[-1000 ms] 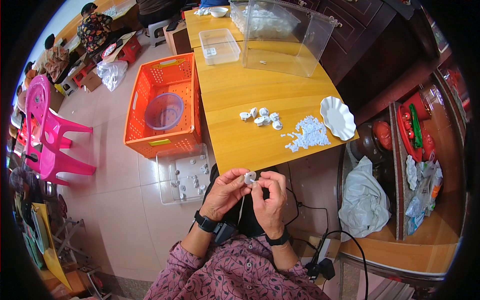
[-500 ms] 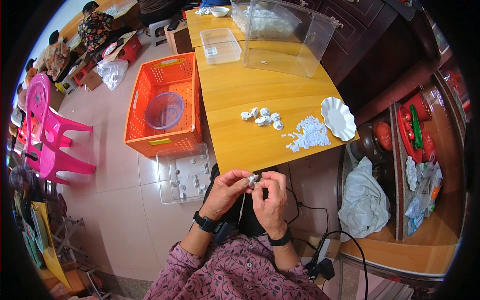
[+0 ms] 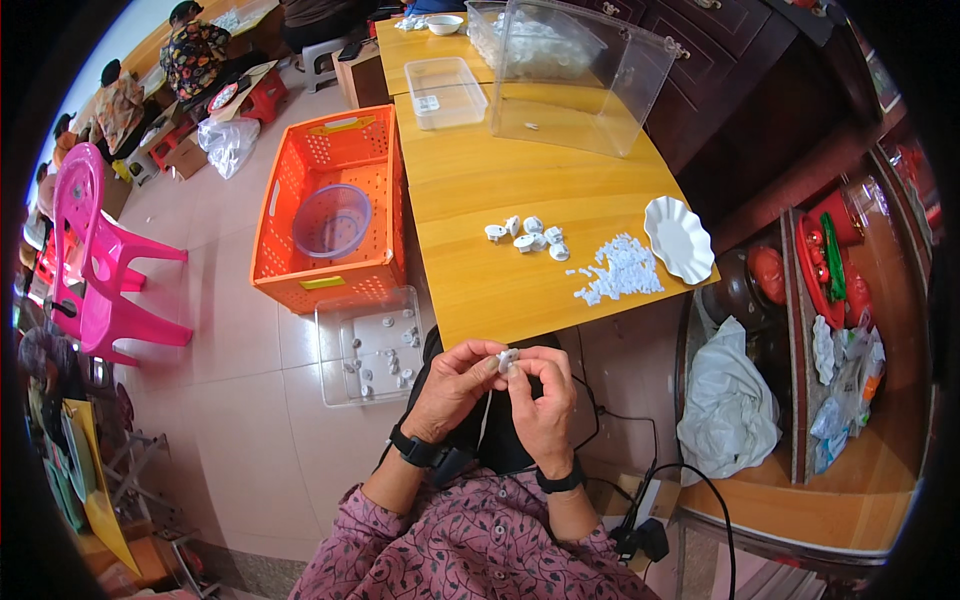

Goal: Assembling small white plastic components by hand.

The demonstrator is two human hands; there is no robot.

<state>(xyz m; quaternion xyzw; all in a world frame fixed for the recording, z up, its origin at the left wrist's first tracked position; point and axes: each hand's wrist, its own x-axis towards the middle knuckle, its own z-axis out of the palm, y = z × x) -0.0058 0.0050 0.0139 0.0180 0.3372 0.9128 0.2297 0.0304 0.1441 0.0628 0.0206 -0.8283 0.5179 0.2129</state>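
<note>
- While both hands meet just below the table [image 3: 480,190] edge, a small white part [image 3: 507,359] sits pinched between them, over the lap, clear of the tabletop.
- Left hand [image 3: 455,385]: fingers curled in narrow, thumb + fingertips on the part's left side; dark watch on wrist.
- Right hand [image 3: 545,400]: fingers closed narrow on the part's right side, thumb up at it; dark band on wrist.
- Can't tell which hand carries most of the grip; both touch it.
- Thin white cord hangs down from near the part, betw. the wrists.
- On table, near front edge: loose group of white parts [image 3: 527,234], w/ a pile of white bits [image 3: 620,272] just right of it, and a white scalloped plate [image 3: 679,240] at the right corner, beside the pile.
- Farther back on table: shallow clear tray [image 3: 447,92], a big clear box [image 3: 585,85] to its right, white bowl [image 3: 444,23] at far end.
- Floor, left of table: orange crate [image 3: 330,225] w/ a purplish bowl [image 3: 331,220] inside; clear bin [image 3: 370,345] just in front of the crate, holding a few white parts, near the left hand.
- Far left: pink chair [image 3: 100,270]. Upper left: other people sit at another table, well apart.
- Right: white bag [image 3: 725,410] on floor, shelf w/ red items past it.
- Black cable + plug on floor by the right elbow.
</note>
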